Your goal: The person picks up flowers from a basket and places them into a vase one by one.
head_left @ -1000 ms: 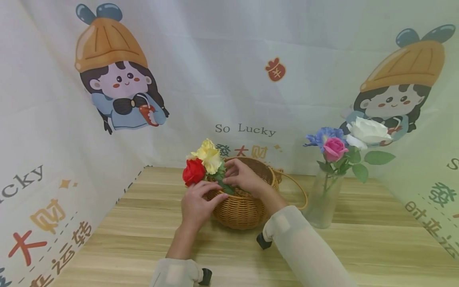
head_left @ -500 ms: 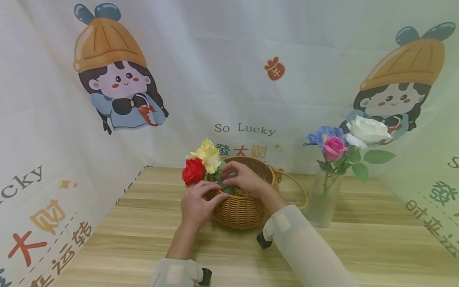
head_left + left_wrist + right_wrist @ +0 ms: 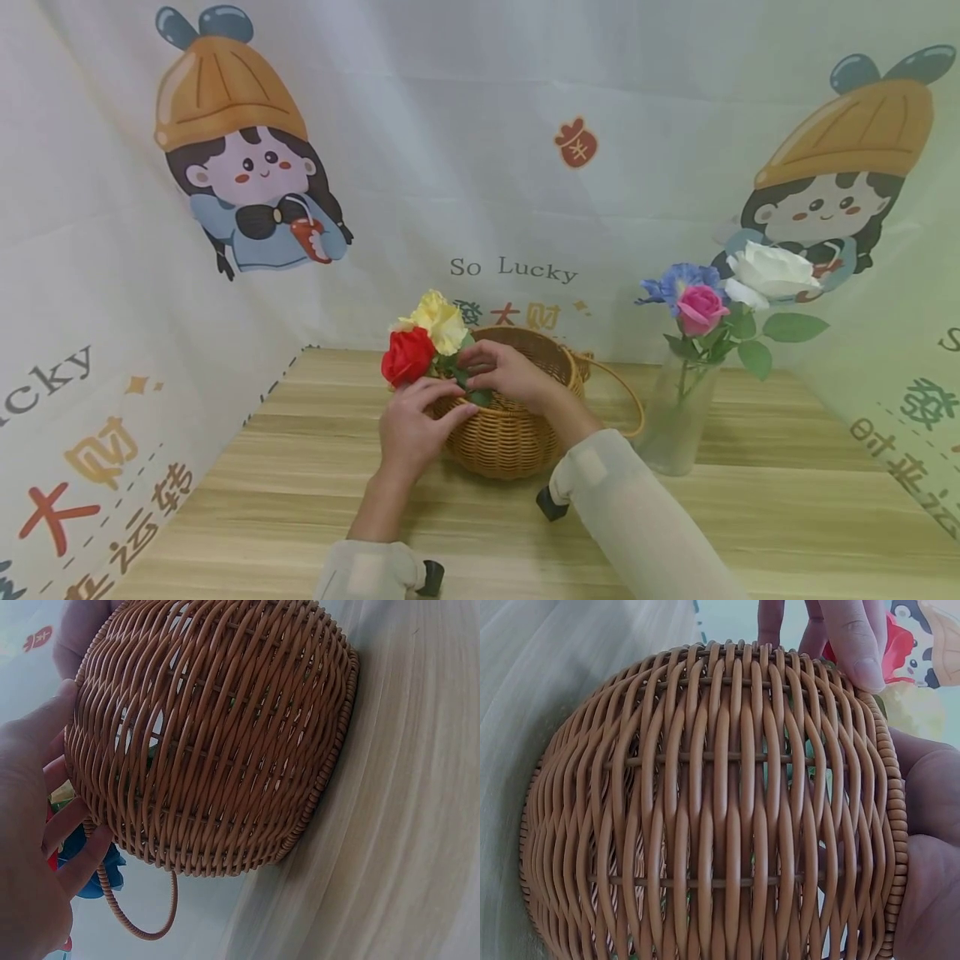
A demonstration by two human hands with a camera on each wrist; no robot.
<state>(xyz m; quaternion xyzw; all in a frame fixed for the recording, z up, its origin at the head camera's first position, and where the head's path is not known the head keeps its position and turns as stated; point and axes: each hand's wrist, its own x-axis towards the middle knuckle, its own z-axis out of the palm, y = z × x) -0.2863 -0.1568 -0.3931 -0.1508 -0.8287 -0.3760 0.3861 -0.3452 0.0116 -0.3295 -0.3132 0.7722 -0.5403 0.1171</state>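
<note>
A round wicker basket (image 3: 498,446) stands on the wooden table, with a red rose (image 3: 407,357) and a yellow flower (image 3: 441,321) leaning out over its left side. My left hand (image 3: 411,425) holds the basket's near-left rim, thumb along the front and fingers spread round the side. Over the opening, my right hand (image 3: 510,375) has its curled fingers on the green leaves and stem (image 3: 480,396) below the blooms; its fingertips are partly hidden among them. Blue petals (image 3: 97,870) show past the rim in the left wrist view. In the right wrist view the basket (image 3: 720,795) covers most of the work.
Right of the basket a frosted vase (image 3: 675,421) holds a blue flower (image 3: 678,285), a pink rose (image 3: 701,311) and a white rose (image 3: 772,271). The basket's looped handle (image 3: 626,387) hangs out toward the vase. Printed cloth (image 3: 480,192) walls the table's back and sides.
My right hand has dipped slightly and shifted a little left among the leaves. The red rose and yellow flower have nudged slightly right. My left hand and the basket stay in place.
</note>
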